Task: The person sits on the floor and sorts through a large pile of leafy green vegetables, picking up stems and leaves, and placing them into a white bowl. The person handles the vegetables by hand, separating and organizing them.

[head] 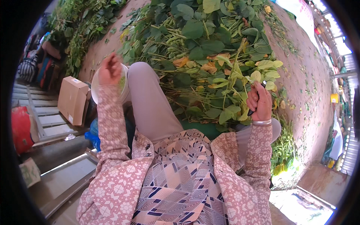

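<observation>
My left hand is blurred above a white plastic bucket beside my left knee. Its fingers look curled, and I cannot tell whether anything is between them. Something green shows inside the bucket, mostly behind my forearm. Over by my right knee, my right hand is closed around a small black tool, whose ends poke out of the fist. Pale green leaves and pods of a bean plant stand right beside its fingertips. In front of me lies a large heap of cut bean plants with green pods and some yellowed leaves.
A second pile of green plants lies at the upper left. The brown floor is strewn with loose leaves. To my left are a cardboard box, a blue plastic bag and a red bag. More stems lie behind my right knee.
</observation>
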`<state>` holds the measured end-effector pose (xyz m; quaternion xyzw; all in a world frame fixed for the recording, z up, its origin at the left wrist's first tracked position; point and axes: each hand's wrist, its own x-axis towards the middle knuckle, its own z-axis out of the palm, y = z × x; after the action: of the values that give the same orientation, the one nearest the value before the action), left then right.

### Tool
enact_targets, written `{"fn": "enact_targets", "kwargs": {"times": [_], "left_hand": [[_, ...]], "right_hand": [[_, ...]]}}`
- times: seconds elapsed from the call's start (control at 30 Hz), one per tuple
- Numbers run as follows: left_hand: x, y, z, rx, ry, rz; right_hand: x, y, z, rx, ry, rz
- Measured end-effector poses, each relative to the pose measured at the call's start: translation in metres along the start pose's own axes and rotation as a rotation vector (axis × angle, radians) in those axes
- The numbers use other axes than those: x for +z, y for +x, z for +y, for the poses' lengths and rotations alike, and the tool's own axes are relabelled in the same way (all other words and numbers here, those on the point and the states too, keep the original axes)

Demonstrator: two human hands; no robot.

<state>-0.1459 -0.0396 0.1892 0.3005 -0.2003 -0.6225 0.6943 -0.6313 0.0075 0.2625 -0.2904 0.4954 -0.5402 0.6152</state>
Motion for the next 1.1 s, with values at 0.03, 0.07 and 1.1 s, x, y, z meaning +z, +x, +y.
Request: {"fn": "enact_targets", "kwargs": {"times": [0.03, 0.07, 1.1], "left_hand": [[0.053, -0.019, -0.014, -0.052, 0.097, -0.022], [0.104, -0.037, -0.043, -0.053, 0.183, 0.180], [0.185, -0.064, -0.309, -0.979, 0.121, -0.334]], "right_hand": [[-0.002, 0.000, -0.003, 0.000, 0.001, -0.007], [-0.005, 0.000, -0.004, 0.001, 0.008, -0.010], [-0.065, -0.010, 0.075, 0.166, -0.368, 0.024]]}}
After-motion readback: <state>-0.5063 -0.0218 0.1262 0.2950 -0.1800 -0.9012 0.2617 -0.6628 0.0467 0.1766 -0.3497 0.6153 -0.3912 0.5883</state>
